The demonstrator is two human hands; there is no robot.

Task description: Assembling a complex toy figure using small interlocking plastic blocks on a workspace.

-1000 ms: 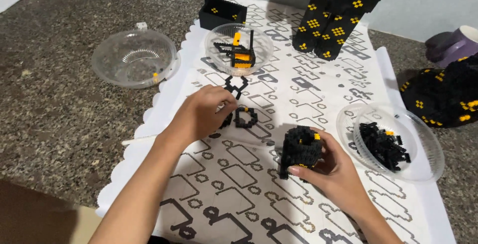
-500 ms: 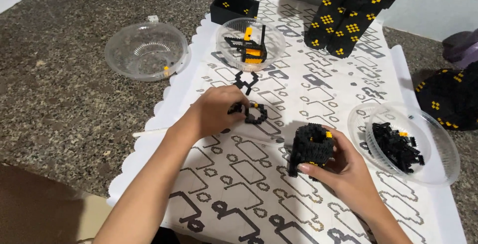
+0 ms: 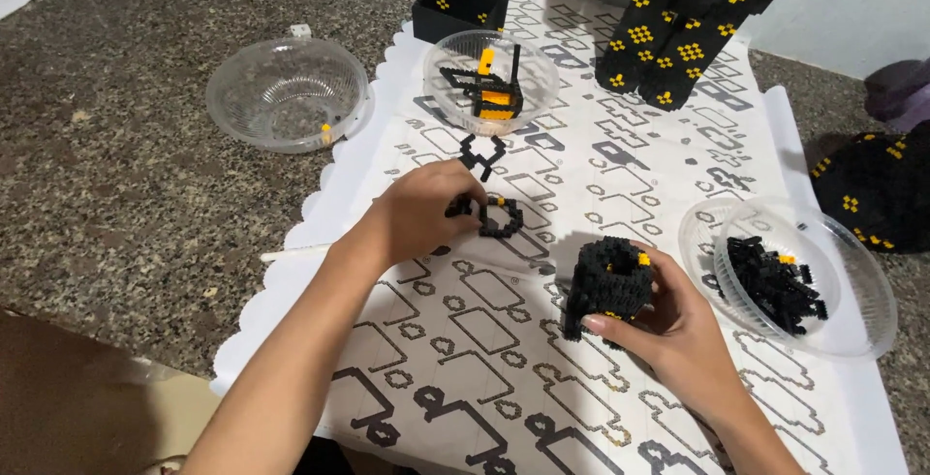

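Right hand (image 3: 678,325) is clenched around a black block model (image 3: 605,286), holding it upright on the patterned sheet (image 3: 542,359) just left of the bowl of black bricks (image 3: 785,276). Left hand (image 3: 421,214) lies curled, fingertips pinching a small black piece beside the brick ring (image 3: 501,215) mid-sheet. An empty clear bowl (image 3: 286,92) stands apart on the speckled bench (image 3: 116,175).

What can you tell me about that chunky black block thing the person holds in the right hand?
The black block piece looks built from many tiny plastic bricks, giving it a bumpy, studded surface. It is mostly black, with a small orange-yellow brick near its top edge. The top seems open or hollow. It stands roughly upright, just above or on the patterned white paper sheet; I cannot tell which. The right hand grips it from the side, fingers wrapped around its lower part.
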